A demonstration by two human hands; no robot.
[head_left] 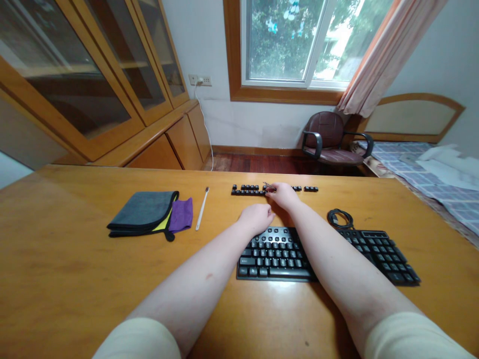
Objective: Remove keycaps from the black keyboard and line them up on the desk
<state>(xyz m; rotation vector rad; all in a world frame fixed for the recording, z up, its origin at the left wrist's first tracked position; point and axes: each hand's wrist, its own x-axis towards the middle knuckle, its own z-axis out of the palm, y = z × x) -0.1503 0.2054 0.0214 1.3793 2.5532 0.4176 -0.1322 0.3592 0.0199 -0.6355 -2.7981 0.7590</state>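
Two hands mid-frame: right hand [283,195] pinching a small tool [268,186] at keycap row [249,190], left hand [257,218] fisted above keyboard [277,254].

Both my bare forearms stretch forward, converging ahead of me. My left hand [257,218] is curled into a loose fist, knuckles up, resting low. My right hand [283,195] reaches further (just past the left), fingers pinched together at their tips, palm down.
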